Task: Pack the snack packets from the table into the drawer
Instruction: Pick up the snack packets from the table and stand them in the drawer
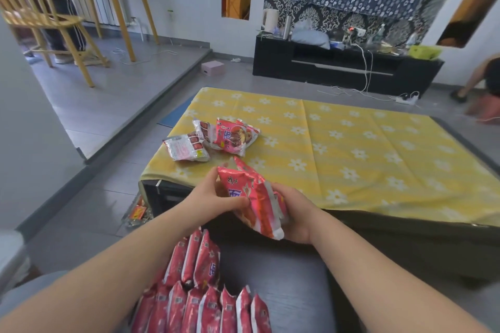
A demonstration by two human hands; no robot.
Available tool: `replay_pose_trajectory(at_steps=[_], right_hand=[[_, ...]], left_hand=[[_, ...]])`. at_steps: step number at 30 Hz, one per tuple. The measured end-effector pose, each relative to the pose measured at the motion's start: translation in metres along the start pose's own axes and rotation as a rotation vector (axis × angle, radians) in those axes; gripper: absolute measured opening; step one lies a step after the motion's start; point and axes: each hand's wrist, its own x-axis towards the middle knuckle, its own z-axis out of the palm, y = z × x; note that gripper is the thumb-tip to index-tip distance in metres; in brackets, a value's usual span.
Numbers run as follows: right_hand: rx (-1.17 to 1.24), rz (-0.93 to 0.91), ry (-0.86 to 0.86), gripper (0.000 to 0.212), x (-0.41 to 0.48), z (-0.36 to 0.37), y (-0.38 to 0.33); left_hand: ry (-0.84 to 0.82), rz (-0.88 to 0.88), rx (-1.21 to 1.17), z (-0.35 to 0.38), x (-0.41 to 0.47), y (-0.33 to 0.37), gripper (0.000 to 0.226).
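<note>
Left hand: the left hand (216, 199) is curled round the near-left edge of a bunch of glossy red plastic snack packets (254, 200), thumb on the printed face, fingers closed on it.
Right hand: the right hand (293, 217) cups the same bunch from the right and beneath, fingers wrapped under its lower end; both hands are grasping it, neither is free.
Held bunch: it looks like two or three packets pressed together, tilted, with the long axis running from upper left to lower right, hanging just above the near edge of the tabletop.
Drawer: the open dark drawer (292, 278) lies directly below and nearer the person than the hands.
Packed rows: red packets standing on edge (205, 303) fill its left part; the right part shows bare dark floor.
Coming move, as a judgement: lower the bunch, turn it upright, and slot it beside the rows.
Left on the tabletop: a small heap of red and silver packets (213, 139) on the yellow flowered cloth (351, 143), beyond and left of the hands, nearer the left hand.
</note>
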Motion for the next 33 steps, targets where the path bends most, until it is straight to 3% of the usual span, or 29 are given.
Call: replay_pose_trajectory(at_steps=[3,7,12,15,19,25,27,33], right_hand=[[0.018,-0.019,0.062,0.062,0.001,-0.006,0.006],[0.149,-0.119,0.298,0.052,0.009,-0.017,0.011],[0.345,-0.22,0.512,0.036,0.012,-0.04,0.015],[0.277,-0.251,0.534,0.039,0.016,-0.032,0.025],[0.102,-0.269,0.446,0.044,0.026,-0.005,0.043],[-0.058,-0.231,0.477,0.045,0.037,0.004,0.06],[-0.143,-0.152,0.463,0.048,0.036,-0.001,0.063],[-0.067,-0.072,0.419,0.045,0.044,-0.014,0.082]], left_hand=[[-0.006,-0.051,-0.106,0.008,0.002,-0.008,0.085],[0.069,-0.094,-0.184,0.012,0.005,-0.02,0.08],[0.334,-0.08,-0.308,0.015,0.011,-0.031,0.044],[0.441,-0.12,-0.369,0.017,0.012,-0.035,0.036],[0.379,-0.132,-0.4,0.032,0.01,-0.041,0.037],[0.188,-0.077,-0.298,0.04,0.008,-0.052,0.031],[0.132,-0.126,-0.235,0.04,0.008,-0.058,0.033],[0.068,-0.342,-0.185,0.044,0.016,-0.068,0.04]])
